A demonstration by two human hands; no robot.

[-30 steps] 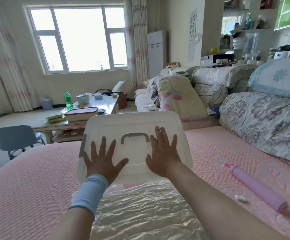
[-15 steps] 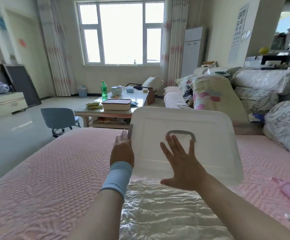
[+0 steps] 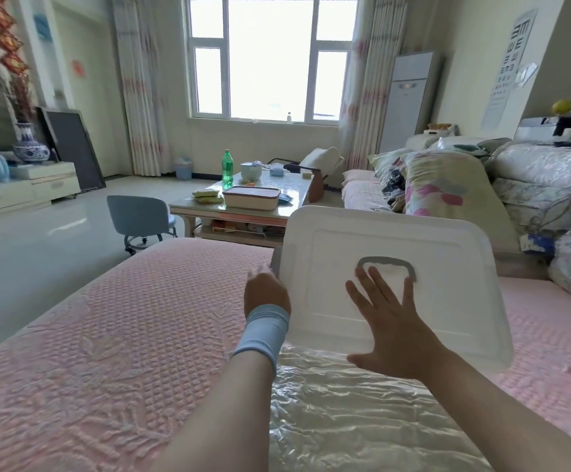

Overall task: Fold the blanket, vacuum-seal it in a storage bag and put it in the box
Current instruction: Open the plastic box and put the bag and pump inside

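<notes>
- Now the right hand (image 3: 389,330) lies flat, fingers spread, on the white box lid (image 3: 447,267).
- The left hand (image 3: 266,292) is at the lid's left edge; I cannot tell its grip.
- The shiny storage bag (image 3: 345,420) lies near, on the pink bed (image 3: 107,335).

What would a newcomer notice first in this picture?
A large white lidded storage box sits in the middle on the pink bed, the right hand flat on top of it and the left hand at its left edge. Nearer the camera lies a shiny, crinkled vacuum bag.
</notes>
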